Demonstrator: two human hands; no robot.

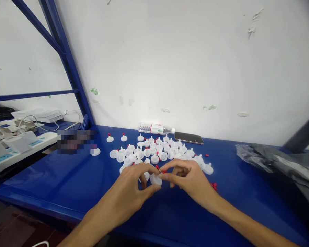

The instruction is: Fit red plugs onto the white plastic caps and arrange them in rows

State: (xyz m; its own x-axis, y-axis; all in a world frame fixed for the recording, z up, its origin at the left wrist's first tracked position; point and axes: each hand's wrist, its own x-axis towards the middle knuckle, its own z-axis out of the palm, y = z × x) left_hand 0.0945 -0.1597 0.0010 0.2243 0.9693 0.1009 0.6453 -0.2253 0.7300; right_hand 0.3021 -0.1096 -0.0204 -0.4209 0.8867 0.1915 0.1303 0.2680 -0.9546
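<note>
Over the front of a heap of white nozzle caps (146, 151), both of my hands meet. My left hand (128, 187) has its thumb and fingers curled round one white nozzle cap (156, 179), its wide base turned toward me. From the right, my right hand (192, 175) pinches a small red tip (163, 172) at the spout end of that cap. My fingertips partly hide both pieces, so how far the tip sits on the spout cannot be told. Two caps with red tips, including one white cap (124, 138), stand upright behind at the left.
Loose red tips (213, 186) lie right of my right hand. A plastic bottle (156, 129) and a phone (189, 138) rest along the wall. Clear plastic and grey cloth (280, 164) lie at the right. Power strips (23, 144) and blue frame bars (67, 65) stand left.
</note>
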